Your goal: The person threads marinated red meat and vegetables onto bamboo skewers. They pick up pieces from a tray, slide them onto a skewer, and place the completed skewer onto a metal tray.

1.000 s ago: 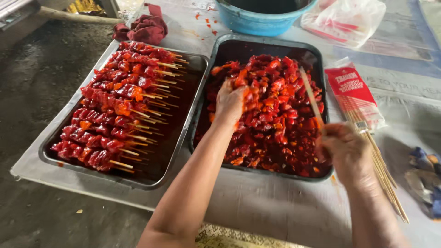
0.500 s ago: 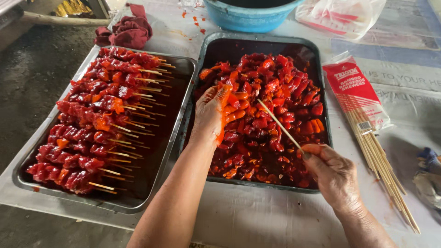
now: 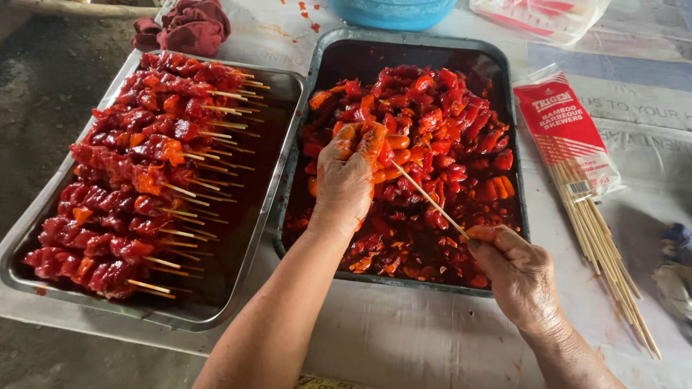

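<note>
Left hand: the left hand [image 3: 346, 176] rests on the red meat pieces [image 3: 425, 137] in the right tray [image 3: 504, 72]. Its fingers [image 3: 371, 137] are clamped on one piece.
Right hand: the right hand [image 3: 515, 270] is at the near edge of that tray. Its fingers are pinched together on a bamboo stick [image 3: 429, 198].
Stick: its tip is touching the piece in the left hand.
Left tray: the left tray [image 3: 281, 86] holds rows of filled sticks [image 3: 137, 166].
What could go wrong: the sharp tip could poke the left fingers, I think, because the meat looks wet and slippery.
Surface: the surface [image 3: 404, 338] is covered with pale paper with red spots. A pack of spare sticks [image 3: 577, 158] lies on the right.
Room: a dark red cloth [image 3: 187, 25] and a blue tub [image 3: 393, 11] sit at the far side. Grey floor [image 3: 36, 79] shows at the left.
</note>
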